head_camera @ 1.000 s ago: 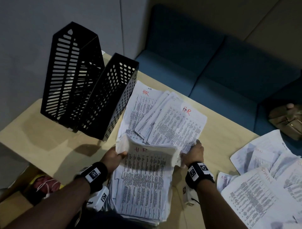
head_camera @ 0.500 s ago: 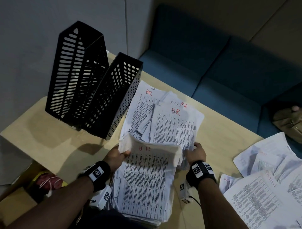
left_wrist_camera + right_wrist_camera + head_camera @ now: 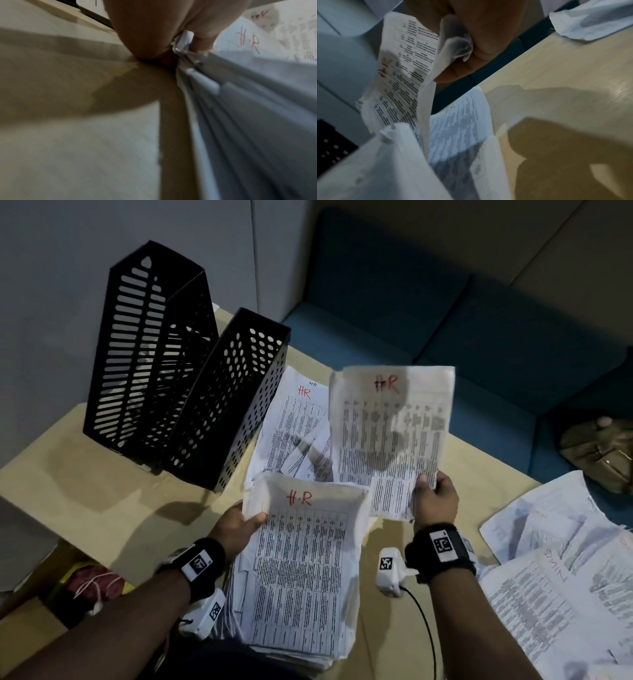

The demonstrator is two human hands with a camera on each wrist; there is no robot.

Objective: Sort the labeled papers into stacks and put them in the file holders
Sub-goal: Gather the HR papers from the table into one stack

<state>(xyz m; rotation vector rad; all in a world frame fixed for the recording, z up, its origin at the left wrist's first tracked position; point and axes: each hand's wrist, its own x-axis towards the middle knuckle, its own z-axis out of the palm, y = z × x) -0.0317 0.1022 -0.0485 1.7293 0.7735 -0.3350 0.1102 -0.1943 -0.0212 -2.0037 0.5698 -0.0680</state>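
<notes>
My left hand (image 3: pixel 239 522) grips the left edge of a thick stack of printed papers (image 3: pixel 301 570) marked "HR" in red; the wrist view shows the stack (image 3: pixel 248 108) edge-on under the thumb. My right hand (image 3: pixel 433 498) pinches the lower right corner of a few HR sheets (image 3: pixel 390 436) and holds them raised above the table; the same sheets (image 3: pixel 402 75) curl from the fingers in the right wrist view. More HR papers (image 3: pixel 291 426) lie flat beneath them. Two black perforated file holders (image 3: pixel 185 378) stand at the back left of the wooden table (image 3: pixel 85 474).
A loose pile of other labeled papers (image 3: pixel 565 570) spreads over the table's right side. A blue sofa (image 3: pixel 445 320) runs behind the table, with a brown bag (image 3: pixel 603 453) on it. A box with red items (image 3: pixel 92 583) sits below the table's left edge.
My right hand has lifted a few HR sheets off the spread pile and raised them upright. The left hand keeps its hold on the near stack.
</notes>
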